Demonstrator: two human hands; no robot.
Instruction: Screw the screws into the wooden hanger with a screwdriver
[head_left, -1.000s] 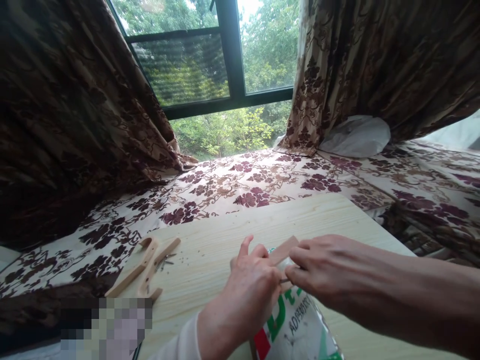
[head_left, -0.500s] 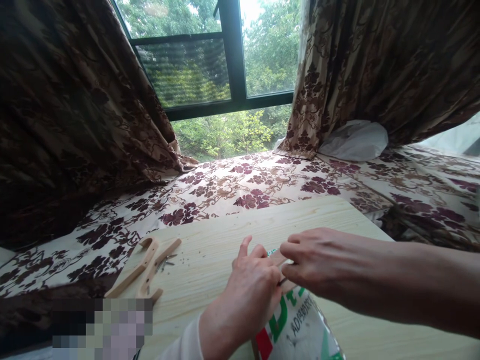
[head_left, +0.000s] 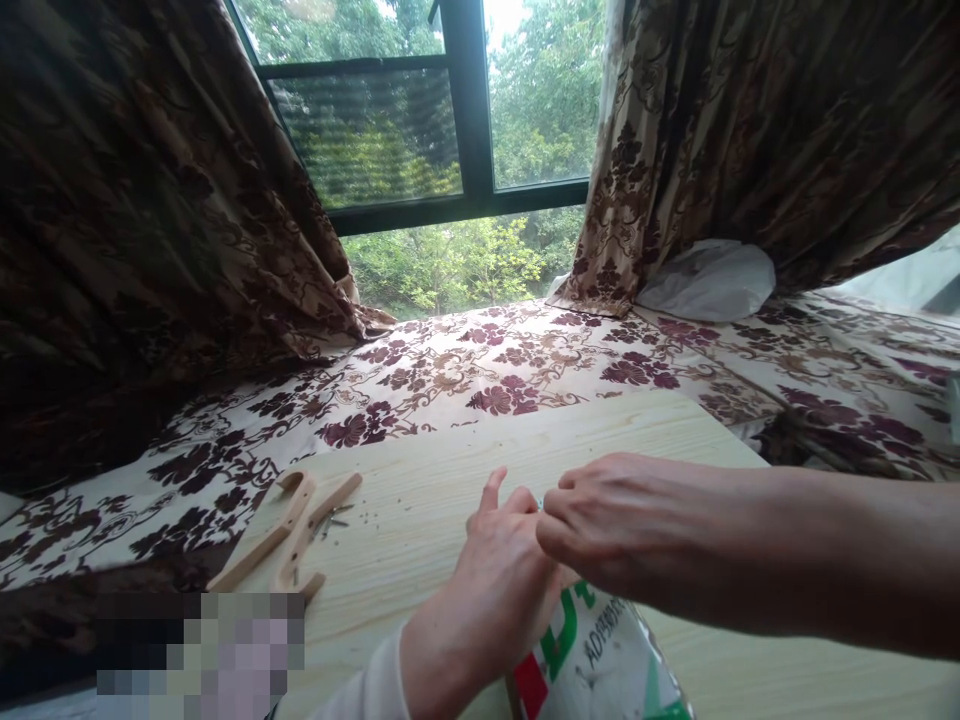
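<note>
Before me a pale board (head_left: 405,545) is lying flat, and on it a printed bag (head_left: 611,675), probably light, slick and pliable and best held by its edges, is resting beneath my left hand (head_left: 510,580) and right hand (head_left: 600,515). Both are sitting close together, fingers mostly bent; what they are grasping, I cannot tell. Wooden hooks (head_left: 296,548) are lying leftward, floral cloth (head_left: 450,375) beyond.

A dark-framed window (head_left: 472,130) looks out on green trees (head_left: 450,265), between a left curtain (head_left: 172,190) and a right curtain (head_left: 742,130), both floral. A white plastic bag (head_left: 709,282) lies on the flower-patterned cloth (head_left: 442,375), at the foot of the right curtain.
</note>
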